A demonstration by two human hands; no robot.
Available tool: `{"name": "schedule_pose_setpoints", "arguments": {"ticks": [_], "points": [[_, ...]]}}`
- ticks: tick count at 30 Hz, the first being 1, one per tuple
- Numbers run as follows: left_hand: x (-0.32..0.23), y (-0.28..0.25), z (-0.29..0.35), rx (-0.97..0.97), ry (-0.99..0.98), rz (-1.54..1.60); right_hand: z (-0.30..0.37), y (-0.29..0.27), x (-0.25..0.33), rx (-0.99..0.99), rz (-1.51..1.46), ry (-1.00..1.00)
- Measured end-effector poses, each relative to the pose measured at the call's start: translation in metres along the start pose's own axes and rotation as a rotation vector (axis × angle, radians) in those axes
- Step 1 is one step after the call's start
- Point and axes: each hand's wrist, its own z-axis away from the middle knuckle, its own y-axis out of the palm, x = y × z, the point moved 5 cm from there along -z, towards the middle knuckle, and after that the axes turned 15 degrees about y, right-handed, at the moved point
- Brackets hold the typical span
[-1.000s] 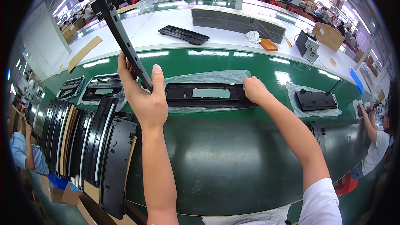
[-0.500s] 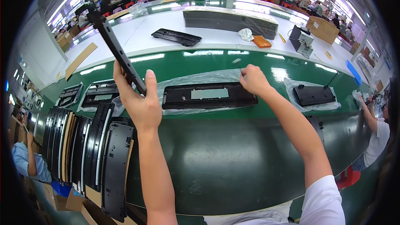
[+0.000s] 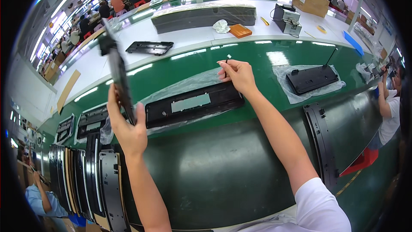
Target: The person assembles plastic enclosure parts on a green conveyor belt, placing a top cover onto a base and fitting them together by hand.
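Here, black panel (image 3: 117, 65) clamped between left fingers (image 3: 113, 99), white-tipped piece (image 3: 229, 56) poking above pinched right fingers (image 3: 234, 64)

Left hand (image 3: 130, 132) is holding blurred dark panel (image 3: 116, 66); right hand (image 3: 240, 76) is pinching thin white-tipped wire (image 3: 228, 57); long black casing (image 3: 219, 98) is lying on clear plastic sheet (image 3: 184, 84).

Both forearms (image 3: 281, 133) extend forward, left fingers (image 3: 113, 99) gripping, thumb (image 3: 140, 114) upright, right fingers (image 3: 224, 69) pinched.
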Motion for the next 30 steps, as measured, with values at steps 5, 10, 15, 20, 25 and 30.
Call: {"name": "schedule_pose_setpoints", "arguments": {"ticks": [5, 10, 15, 20, 25, 30], "points": [[-0.015, 0.059, -0.009, 0.387, 0.067, -0.089, 0.009, -0.007, 0.002, 0.071, 0.043, 0.010], [-0.028, 0.106, -0.038, 0.642, 0.196, -0.236, -0.005, -0.001, -0.012, 0.001, 0.324, -0.333], [-0.022, 0.124, -0.050, 0.774, 0.230, -0.157, -0.020, 0.008, -0.023, -0.045, 0.251, -0.360], [-0.027, 0.141, -0.072, 0.891, 0.306, -0.047, -0.012, -0.029, -0.053, -0.131, 0.273, -0.330], [-0.010, 0.128, -0.077, 0.991, 0.254, -0.072, -0.020, -0.006, -0.040, -0.066, 0.503, -0.255], [-0.012, 0.129, -0.075, 0.995, 0.334, 0.020, -0.009, -0.012, -0.047, -0.175, 0.714, -0.568]]}}
